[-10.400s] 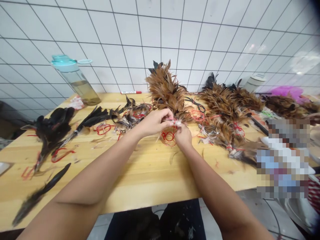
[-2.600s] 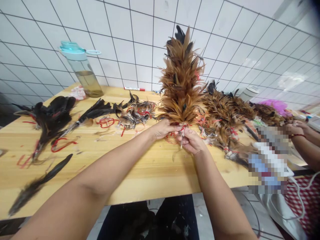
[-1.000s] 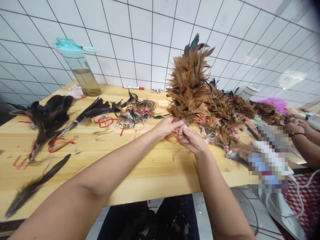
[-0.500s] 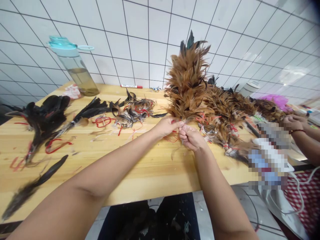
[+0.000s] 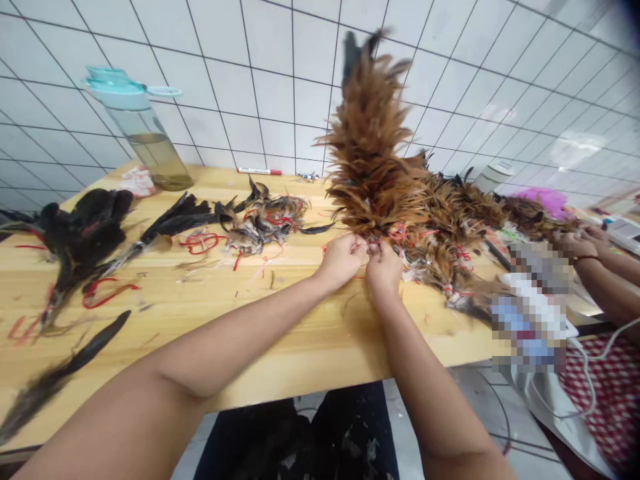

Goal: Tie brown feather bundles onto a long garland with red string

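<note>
A tall bundle of brown feathers [image 5: 373, 143] stands upright on the wooden table [image 5: 300, 333], its tip smeared by motion. My left hand [image 5: 342, 261] and my right hand [image 5: 384, 265] are closed side by side around the bundle's base, where red string [image 5: 397, 232] is wound among the quills. More brown feather bundles [image 5: 450, 213] lie just to the right of my hands.
Black feathers [image 5: 85, 230] and loose red strings [image 5: 107, 293] lie on the left. A small mixed feather pile [image 5: 265, 217] sits in the middle. A water bottle [image 5: 143, 137] and a marker [image 5: 260, 171] stand by the tiled wall. Another person's hands [image 5: 583, 243] work at the right.
The bundle has been raised more upright and taller in view. Both my hands have moved slightly up and away from me, closing tighter together at its base.
</note>
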Tool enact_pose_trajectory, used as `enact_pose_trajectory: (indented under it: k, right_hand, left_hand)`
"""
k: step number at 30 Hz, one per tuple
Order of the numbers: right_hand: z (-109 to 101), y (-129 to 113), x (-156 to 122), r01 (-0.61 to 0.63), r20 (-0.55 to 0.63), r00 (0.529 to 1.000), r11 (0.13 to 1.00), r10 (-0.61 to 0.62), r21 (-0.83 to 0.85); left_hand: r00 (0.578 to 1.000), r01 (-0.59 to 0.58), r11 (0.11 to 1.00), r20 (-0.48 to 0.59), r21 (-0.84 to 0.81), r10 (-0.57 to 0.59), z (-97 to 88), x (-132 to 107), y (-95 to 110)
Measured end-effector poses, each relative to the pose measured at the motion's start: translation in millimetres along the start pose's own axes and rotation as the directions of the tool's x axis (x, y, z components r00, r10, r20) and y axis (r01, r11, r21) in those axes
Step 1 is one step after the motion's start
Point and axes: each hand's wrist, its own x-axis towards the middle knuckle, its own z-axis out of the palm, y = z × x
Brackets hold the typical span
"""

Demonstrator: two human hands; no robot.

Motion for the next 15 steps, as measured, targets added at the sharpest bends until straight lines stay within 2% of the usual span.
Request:
enact_pose_trajectory:
  k: [1, 3, 7, 9, 12, 15]
  right_hand:
    - [-0.3, -3.5, -2.5, 0.007, -0.059, 0.998, 0.991, -0.015, -0.133]
    - [1.3, -9.5, -6.8, 0.043, -0.109, 0.991, 0.954, -0.078, -0.296]
    - [11.3, -17.4, -13.8, 0.164, -0.152, 0.958, 0.9, -0.243, -0.403]
    - [17.1, -22.2, -19.3, 0.155, -0.141, 0.963, 0.901, -0.23, -0.406]
    - [24.3, -30.5, -29.8, 0.095, -0.062, 0.99, 0.931, -0.125, -0.353]
    - [28.8, -33.9, -35.7, 0.114, 0.056, 0.993, 0.977, -0.105, -0.181]
  left_hand:
    - [1.0, -0.004, 1.0, -0.007, 0.015, 0.004, 0.6, -0.1, 0.4]
    - [0.999, -0.012, 0.999, -0.032, 0.047, 0.014, 0.4, 0.0, 2.2]
    - [0.994, -0.02, 0.996, -0.107, 0.086, 0.029, -4.3, 0.4, 8.8]
    - [0.991, -0.03, 0.995, -0.128, 0.098, 0.043, -8.0, 0.5, 12.5]
    - [0.987, -0.031, 0.988, -0.148, 0.154, 0.054, -14.4, 1.6, 15.7]
    - [0.99, -0.026, 0.986, -0.132, 0.163, 0.048, -21.6, 5.9, 14.5]
